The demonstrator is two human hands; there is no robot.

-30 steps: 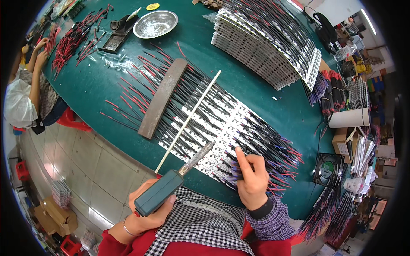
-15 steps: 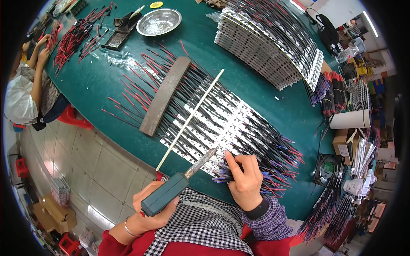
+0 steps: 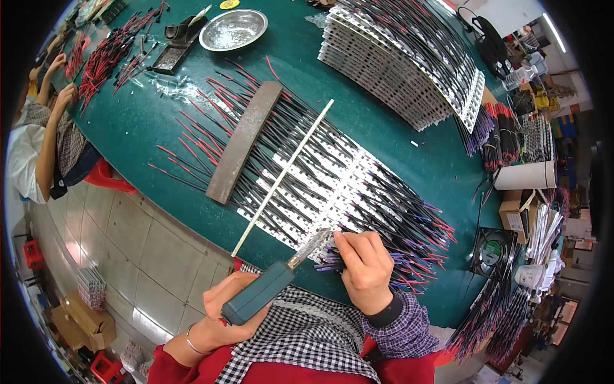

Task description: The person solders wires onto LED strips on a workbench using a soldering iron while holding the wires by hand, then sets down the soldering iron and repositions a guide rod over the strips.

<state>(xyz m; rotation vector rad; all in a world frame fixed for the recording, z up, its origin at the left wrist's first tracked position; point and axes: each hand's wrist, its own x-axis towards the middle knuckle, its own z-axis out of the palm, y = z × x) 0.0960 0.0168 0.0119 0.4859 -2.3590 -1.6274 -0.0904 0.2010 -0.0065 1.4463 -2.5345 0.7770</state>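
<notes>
Sold. iron (image 3: 261,292) in L hand (image 3: 222,293), grn label (image 3: 491,252) on fan (image 3: 509,252)

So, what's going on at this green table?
A person's left hand grips a boxy, dark-green-handled tool with a metal shaft. The shaft's end is close to the right hand, over flat white perforated boards bearing rows of black, red-tipped wires. Whether the right hand pinches a wire is too small to tell. A long brown bar and a thin pale stick lie across the wires.
</notes>
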